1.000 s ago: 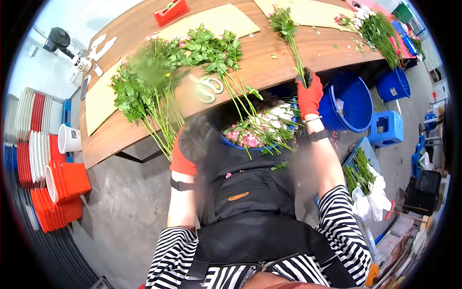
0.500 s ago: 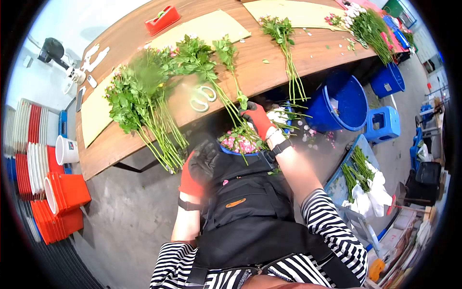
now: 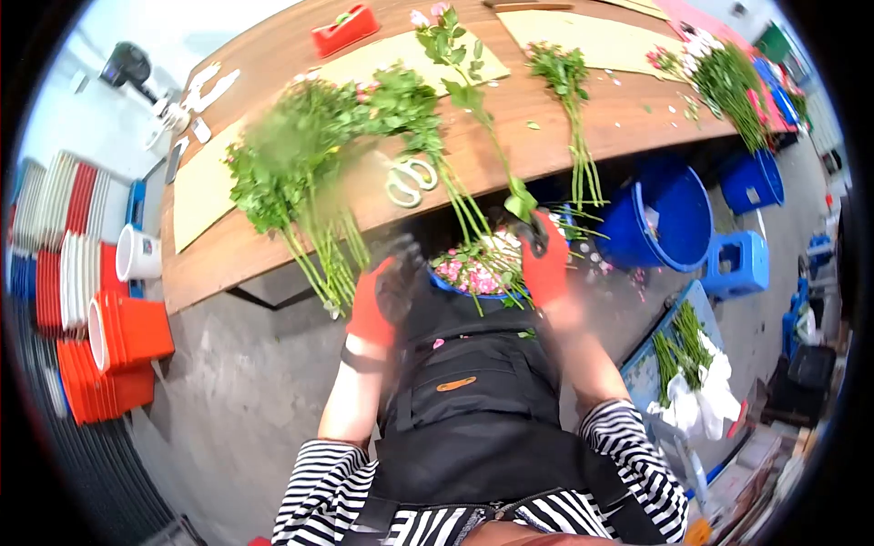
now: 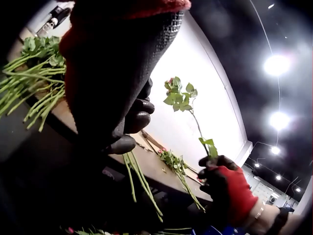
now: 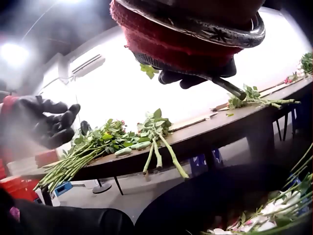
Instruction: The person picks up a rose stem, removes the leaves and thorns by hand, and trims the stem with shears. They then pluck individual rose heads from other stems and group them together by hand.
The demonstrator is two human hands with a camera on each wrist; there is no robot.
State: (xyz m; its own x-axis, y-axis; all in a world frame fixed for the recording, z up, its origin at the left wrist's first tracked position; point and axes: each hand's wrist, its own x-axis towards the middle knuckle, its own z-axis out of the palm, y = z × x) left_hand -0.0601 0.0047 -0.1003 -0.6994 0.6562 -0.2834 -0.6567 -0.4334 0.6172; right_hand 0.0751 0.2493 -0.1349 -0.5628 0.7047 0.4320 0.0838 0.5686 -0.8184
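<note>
Leftmost bunch (image 3: 289, 173) partly blurred, head view

Right hand (image 3: 546, 266) holds a pink rose (image 3: 466, 95); left hand (image 3: 386, 289) hovers near green stems (image 3: 333, 266)

The left glove (image 3: 384, 296) and right glove (image 3: 543, 261) are red and black, the rose (image 3: 466, 96) green-leaved with pink blooms, the sleeves (image 3: 319, 487) black-and-white striped, the apron (image 3: 492, 455) black, the table (image 3: 209, 273) wood-grained brown, the far tape dispenser (image 3: 346, 33) red, and the nearer bucket (image 3: 681, 205) on the right blue.
</note>
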